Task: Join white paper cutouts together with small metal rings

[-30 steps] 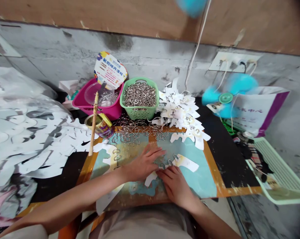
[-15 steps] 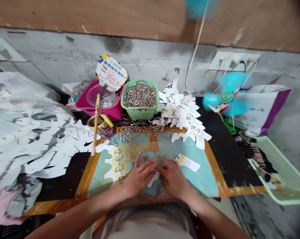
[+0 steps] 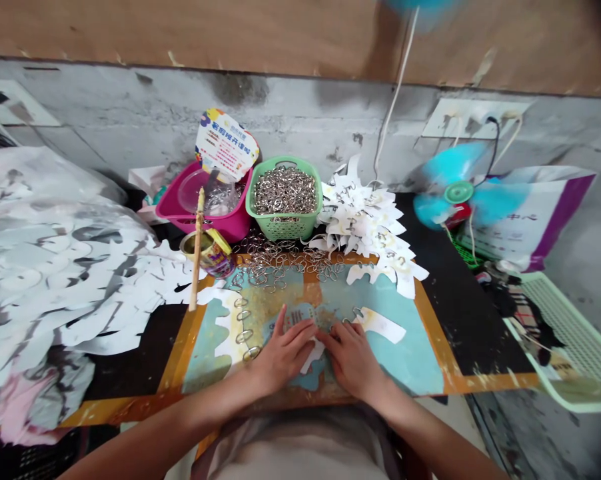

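My left hand (image 3: 283, 357) and my right hand (image 3: 353, 360) rest close together on the teal and orange work board (image 3: 420, 360). Their fingertips meet over a white paper cutout (image 3: 378, 325) with small metal rings at its edge. The left hand's fingers are bent and pressed down on the cutout. The right hand's fingers curl in a pinch at the same spot; what they pinch is too small to make out. Loose metal rings (image 3: 280, 267) lie scattered just beyond the hands.
A green basket (image 3: 284, 227) full of rings and a pink basket (image 3: 220, 223) stand at the back. Piles of white cutouts lie at the left (image 3: 70, 280) and back right (image 3: 370, 227). A tin (image 3: 211, 252) holds a stick. A turquoise fan (image 3: 453, 193) spins right.
My left hand has drawn back from a flat stretch to a bent press beside the right hand. The view has shifted slightly.
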A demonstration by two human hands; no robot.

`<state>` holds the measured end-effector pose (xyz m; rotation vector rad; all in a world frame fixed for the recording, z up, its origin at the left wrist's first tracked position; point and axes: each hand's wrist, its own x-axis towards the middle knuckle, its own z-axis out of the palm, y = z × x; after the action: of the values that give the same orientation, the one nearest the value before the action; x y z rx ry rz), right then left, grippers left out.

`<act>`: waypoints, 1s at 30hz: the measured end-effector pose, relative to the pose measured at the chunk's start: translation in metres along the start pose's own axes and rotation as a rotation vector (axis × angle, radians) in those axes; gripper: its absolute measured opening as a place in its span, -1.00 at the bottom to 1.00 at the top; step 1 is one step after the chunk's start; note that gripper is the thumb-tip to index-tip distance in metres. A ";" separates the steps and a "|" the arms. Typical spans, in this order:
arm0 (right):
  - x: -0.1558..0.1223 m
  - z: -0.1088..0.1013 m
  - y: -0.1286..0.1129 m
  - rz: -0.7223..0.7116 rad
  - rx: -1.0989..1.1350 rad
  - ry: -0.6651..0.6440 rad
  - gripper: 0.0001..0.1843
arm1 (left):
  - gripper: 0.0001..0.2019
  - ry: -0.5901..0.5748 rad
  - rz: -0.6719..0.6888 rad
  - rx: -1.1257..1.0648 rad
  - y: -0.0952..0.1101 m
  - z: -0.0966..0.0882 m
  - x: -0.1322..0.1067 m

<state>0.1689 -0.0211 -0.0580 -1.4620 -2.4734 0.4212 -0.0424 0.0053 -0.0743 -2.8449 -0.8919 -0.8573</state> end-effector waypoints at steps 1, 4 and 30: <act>-0.001 0.001 0.000 0.015 0.006 -0.006 -0.41 | -0.82 -0.009 -0.003 0.005 0.000 0.000 0.000; -0.003 0.002 -0.002 0.048 0.028 -0.012 -0.44 | -0.82 0.001 -0.006 0.005 0.000 0.001 0.002; -0.023 -0.012 0.011 0.143 0.414 0.417 -0.61 | -0.61 -0.281 0.153 -0.134 -0.014 -0.014 0.005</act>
<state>0.1926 -0.0350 -0.0520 -1.3854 -1.8358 0.5504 -0.0535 0.0171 -0.0615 -3.1545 -0.6460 -0.5284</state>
